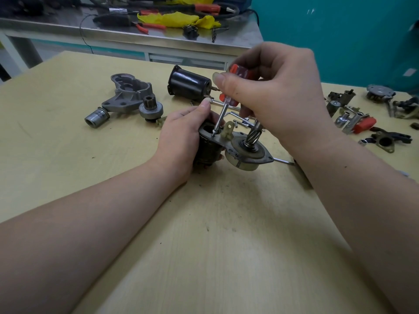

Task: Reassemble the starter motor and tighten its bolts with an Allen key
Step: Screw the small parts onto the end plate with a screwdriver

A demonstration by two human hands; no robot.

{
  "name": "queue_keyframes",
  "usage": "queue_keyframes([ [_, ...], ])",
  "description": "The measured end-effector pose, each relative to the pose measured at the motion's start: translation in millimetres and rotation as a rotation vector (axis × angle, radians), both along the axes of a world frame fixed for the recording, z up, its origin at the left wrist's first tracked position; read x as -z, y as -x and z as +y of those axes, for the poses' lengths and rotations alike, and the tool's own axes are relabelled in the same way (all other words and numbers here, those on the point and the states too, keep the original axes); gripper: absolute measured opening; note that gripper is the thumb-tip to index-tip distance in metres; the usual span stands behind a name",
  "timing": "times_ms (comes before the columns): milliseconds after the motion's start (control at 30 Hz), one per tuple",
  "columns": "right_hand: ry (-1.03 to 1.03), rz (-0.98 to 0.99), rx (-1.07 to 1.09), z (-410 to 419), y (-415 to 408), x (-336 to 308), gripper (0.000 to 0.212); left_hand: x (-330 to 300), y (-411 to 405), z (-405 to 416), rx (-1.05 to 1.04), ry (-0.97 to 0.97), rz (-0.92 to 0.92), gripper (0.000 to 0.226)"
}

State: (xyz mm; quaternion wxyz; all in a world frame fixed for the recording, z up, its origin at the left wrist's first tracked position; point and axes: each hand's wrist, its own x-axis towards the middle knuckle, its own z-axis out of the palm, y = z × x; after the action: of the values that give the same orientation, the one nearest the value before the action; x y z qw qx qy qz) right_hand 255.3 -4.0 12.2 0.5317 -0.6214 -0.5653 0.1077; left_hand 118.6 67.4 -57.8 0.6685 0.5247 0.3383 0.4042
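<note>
Aluminium nose housing (pixel 127 91) lying at left on wooden table (pixel 68 137). Left hand (pixel 181 137) curled round partly assembled starter motor (pixel 235 148), centre, resting on table. Right hand (pixel 272 91) pinching red-handled screwdriver (pixel 229 96), tip on motor's plate. Loose parts (pixel 353 118) far right.

Behind the wooden table (pixel 68 137) there's a steel workbench (pixel 127 36) piled with junk: a crumpled yellow rag (pixel 174 19), orange-handled pliers (pixel 147 27), black cables (pixel 226 13) and a roll of grey tape (pixel 119 10). A teal wall (pixel 340 37) fills the right side of the background.
</note>
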Motion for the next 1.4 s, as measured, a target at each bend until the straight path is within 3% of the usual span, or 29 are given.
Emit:
queue_keyframes([
  [400, -0.005, -0.093, -0.022, -0.9, -2.9, 0.0, 0.038, -0.1, -0.1, -1.0, -0.003, -0.013, -0.014, 0.047],
  [533, 0.023, -0.127, -0.046, -1.1, -6.0, -1.5, 0.023, -1.5, -0.2, -1.7, -0.011, 0.006, -0.012, 0.048],
  [1000, -0.041, -0.098, -0.155, -0.5, -6.1, -0.9, 0.033, -3.1, -1.9, -2.2, -0.058, 0.013, 0.026, 0.055],
  [1133, -0.022, -0.083, -0.166, -1.6, -10.0, -0.8, 0.018, -4.3, -2.2, -3.5, -0.092, 0.013, 0.051, 0.064],
  [1400, -0.087, -0.09, -0.177, 0.8, -6.9, 1.7, 0.024, -4.7, -2.5, -4.3, -0.092, 0.035, 0.021, 0.066],
])
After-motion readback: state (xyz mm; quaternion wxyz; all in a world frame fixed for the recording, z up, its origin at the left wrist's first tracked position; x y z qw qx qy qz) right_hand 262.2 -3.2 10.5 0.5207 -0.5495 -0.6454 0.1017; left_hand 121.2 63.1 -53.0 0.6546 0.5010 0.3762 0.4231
